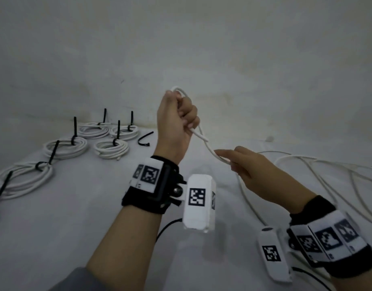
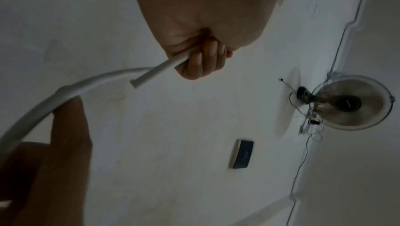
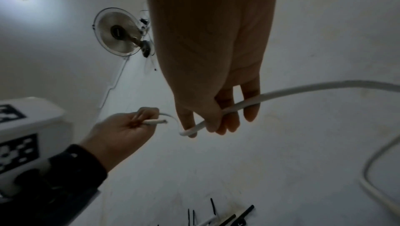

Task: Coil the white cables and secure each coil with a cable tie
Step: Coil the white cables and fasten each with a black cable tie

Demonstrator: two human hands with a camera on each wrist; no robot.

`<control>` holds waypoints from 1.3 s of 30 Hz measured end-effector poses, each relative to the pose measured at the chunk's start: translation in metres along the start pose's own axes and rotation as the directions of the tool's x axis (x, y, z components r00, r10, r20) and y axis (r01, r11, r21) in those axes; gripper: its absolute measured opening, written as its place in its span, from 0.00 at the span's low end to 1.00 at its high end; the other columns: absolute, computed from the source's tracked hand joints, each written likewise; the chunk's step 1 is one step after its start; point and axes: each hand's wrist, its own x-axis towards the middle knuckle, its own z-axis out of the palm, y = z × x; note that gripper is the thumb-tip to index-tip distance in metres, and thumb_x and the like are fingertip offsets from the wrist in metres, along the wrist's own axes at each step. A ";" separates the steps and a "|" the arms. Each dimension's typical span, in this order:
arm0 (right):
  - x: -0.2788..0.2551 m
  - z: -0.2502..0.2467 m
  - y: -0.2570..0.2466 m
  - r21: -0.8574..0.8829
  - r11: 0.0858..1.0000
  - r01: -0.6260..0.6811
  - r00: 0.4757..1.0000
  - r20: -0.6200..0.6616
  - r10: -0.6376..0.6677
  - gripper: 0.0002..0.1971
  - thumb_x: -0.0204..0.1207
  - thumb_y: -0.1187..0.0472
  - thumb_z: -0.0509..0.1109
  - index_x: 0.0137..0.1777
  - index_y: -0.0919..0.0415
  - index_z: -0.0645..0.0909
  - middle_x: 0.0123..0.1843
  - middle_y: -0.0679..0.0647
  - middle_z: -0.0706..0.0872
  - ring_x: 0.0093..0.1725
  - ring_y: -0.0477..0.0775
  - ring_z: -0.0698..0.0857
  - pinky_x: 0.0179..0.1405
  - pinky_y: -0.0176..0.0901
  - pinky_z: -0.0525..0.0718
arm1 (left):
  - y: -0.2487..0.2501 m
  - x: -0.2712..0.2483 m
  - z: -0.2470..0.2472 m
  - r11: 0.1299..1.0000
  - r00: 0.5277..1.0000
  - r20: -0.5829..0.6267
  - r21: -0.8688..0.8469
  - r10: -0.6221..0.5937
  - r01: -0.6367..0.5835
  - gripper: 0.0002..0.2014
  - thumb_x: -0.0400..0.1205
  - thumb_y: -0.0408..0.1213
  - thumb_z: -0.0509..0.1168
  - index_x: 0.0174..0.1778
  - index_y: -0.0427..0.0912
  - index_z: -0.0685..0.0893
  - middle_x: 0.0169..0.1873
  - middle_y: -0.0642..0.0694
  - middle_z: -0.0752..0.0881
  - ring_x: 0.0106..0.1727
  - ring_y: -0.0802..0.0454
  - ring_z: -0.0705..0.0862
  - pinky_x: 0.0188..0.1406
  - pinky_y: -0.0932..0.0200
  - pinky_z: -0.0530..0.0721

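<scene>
Tied cable coils (image 1: 65, 147) and a loose black cable tie (image 1: 144, 139) crowd the frame's left; slack white cable (image 1: 319, 164) sprawls right; bare worktop (image 1: 76, 217) lies between.

The left hand (image 1: 176, 120) is being held raised, fingers curling into a closed grip. The right hand (image 1: 250, 166) is extending lower, index finger pointing, remaining fingers curling loosely.

Nothing to read here: the wrist bands (image 1: 148, 175) carry only black-and-white square code patterns, no letters or numbers legible.
</scene>
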 end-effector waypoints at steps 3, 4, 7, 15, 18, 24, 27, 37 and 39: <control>0.001 -0.007 -0.007 -0.156 0.985 0.077 0.997 -0.004 -0.079 0.23 0.79 0.76 0.62 0.69 0.55 0.80 0.43 0.47 0.74 0.33 0.37 0.72 0.33 0.32 0.71 | -0.012 -0.004 0.001 0.964 0.999 0.040 0.264 -0.006 -0.005 0.15 0.89 0.34 0.44 0.35 0.44 0.63 0.18 0.56 0.64 0.17 0.60 0.59 0.18 0.66 0.61; 0.001 -0.013 -0.008 -0.194 0.976 0.098 0.994 -0.020 -0.104 0.22 0.77 0.77 0.64 0.67 0.57 0.82 0.43 0.48 0.74 0.33 0.41 0.73 0.31 0.38 0.74 | -0.016 -0.007 0.002 0.938 0.998 0.063 0.348 -0.024 0.000 0.15 0.89 0.35 0.44 0.36 0.44 0.62 0.18 0.57 0.65 0.18 0.60 0.60 0.19 0.65 0.61; -0.002 -0.034 -0.011 -0.235 0.961 0.146 0.983 -0.074 -0.167 0.21 0.72 0.81 0.68 0.59 0.59 0.87 0.41 0.51 0.78 0.33 0.54 0.78 0.28 0.53 0.80 | -0.031 -0.019 0.013 0.848 0.986 0.134 0.530 -0.101 0.014 0.15 0.90 0.37 0.46 0.36 0.44 0.63 0.21 0.55 0.66 0.20 0.60 0.62 0.20 0.66 0.62; 0.001 -0.071 -0.014 -0.010 0.997 0.074 0.963 -0.260 -0.074 0.02 0.72 0.60 0.75 0.40 0.56 0.85 0.37 0.46 0.80 0.38 0.45 0.80 0.39 0.27 0.75 | -0.046 -0.030 0.016 0.703 0.950 0.214 0.711 -0.225 0.006 0.17 0.90 0.37 0.47 0.35 0.41 0.69 0.25 0.50 0.73 0.24 0.58 0.73 0.26 0.62 0.80; 0.008 -0.066 -0.009 0.045 0.998 0.045 0.937 -0.349 -0.027 0.06 0.70 0.60 0.78 0.39 0.58 0.82 0.35 0.47 0.78 0.36 0.45 0.77 0.36 0.26 0.71 | -0.039 -0.028 0.015 0.720 0.923 0.261 0.693 -0.281 0.024 0.17 0.90 0.36 0.47 0.35 0.39 0.72 0.23 0.49 0.79 0.23 0.55 0.77 0.29 0.60 0.84; 0.010 -0.063 0.002 0.086 0.995 0.041 0.858 -0.513 0.009 0.13 0.72 0.55 0.76 0.55 0.57 0.86 0.36 0.39 0.73 0.35 0.38 0.75 0.37 0.23 0.70 | -0.040 -0.029 0.014 0.791 0.873 0.328 0.604 -0.362 0.101 0.18 0.89 0.37 0.48 0.34 0.37 0.72 0.17 0.50 0.67 0.16 0.59 0.61 0.18 0.66 0.61; 0.012 -0.058 0.001 0.137 0.989 0.048 0.825 -0.564 0.038 0.11 0.72 0.55 0.75 0.53 0.56 0.89 0.36 0.41 0.72 0.36 0.36 0.76 0.38 0.21 0.69 | -0.042 -0.028 0.013 0.840 0.839 0.345 0.498 -0.421 0.217 0.18 0.88 0.40 0.49 0.31 0.41 0.71 0.17 0.52 0.63 0.17 0.60 0.57 0.18 0.67 0.57; 0.018 -0.046 0.001 0.354 0.934 0.049 0.808 -0.563 0.171 0.09 0.74 0.53 0.72 0.38 0.57 0.86 0.34 0.57 0.83 0.34 0.49 0.82 0.35 0.34 0.77 | -0.043 -0.025 0.011 0.843 0.747 0.392 0.289 -0.537 0.454 0.19 0.83 0.45 0.53 0.26 0.48 0.75 0.16 0.56 0.63 0.16 0.63 0.59 0.17 0.68 0.56; 0.019 -0.043 0.002 0.351 0.934 0.066 0.799 -0.579 0.161 0.05 0.77 0.56 0.71 0.42 0.54 0.85 0.36 0.53 0.85 0.37 0.47 0.81 0.37 0.31 0.75 | -0.044 -0.025 0.011 0.867 0.770 0.398 0.231 -0.499 0.442 0.18 0.82 0.45 0.52 0.27 0.48 0.76 0.17 0.57 0.64 0.16 0.63 0.60 0.18 0.68 0.57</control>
